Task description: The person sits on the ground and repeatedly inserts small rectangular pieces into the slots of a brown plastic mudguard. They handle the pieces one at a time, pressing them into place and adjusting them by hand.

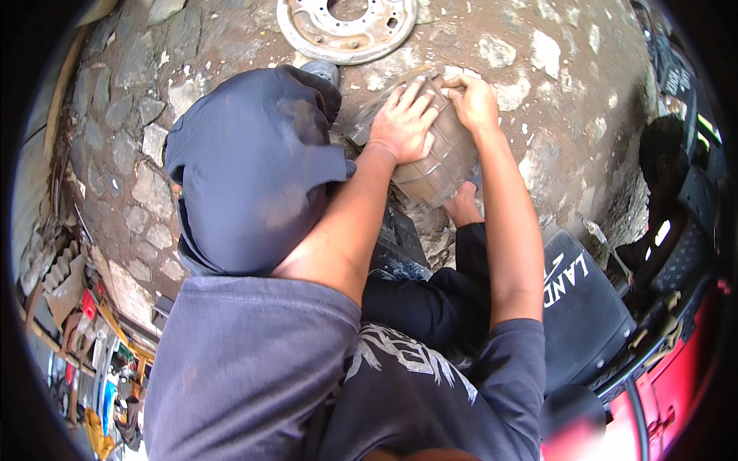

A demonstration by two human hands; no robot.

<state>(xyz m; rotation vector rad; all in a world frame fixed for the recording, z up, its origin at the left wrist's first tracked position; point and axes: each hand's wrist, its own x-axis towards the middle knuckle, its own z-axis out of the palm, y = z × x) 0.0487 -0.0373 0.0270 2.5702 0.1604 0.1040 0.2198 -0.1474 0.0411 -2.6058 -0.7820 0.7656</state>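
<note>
A brown, grid-ribbed, box-like piece [444, 157] stands tilted between my legs, just above the stony ground. Its material is hard to make out. My left hand [405, 123] lies flat across its upper left face, with the fingers spread. At its upper right edge, my right hand [474, 101] is closed, thumb and fingers pinching the rim. My forearms partly frame the piece, and its underside is hidden. A bare foot [461, 204] shows beneath its lower right corner.
A round metal plate [296, 32] with a central hole lies on the ground ahead. My bent left knee [246, 165] rises at left. A black mud flap [584, 319] and red vehicle bodywork [676, 392] stand at right. Assorted clutter [92, 338] fills the lower left.
</note>
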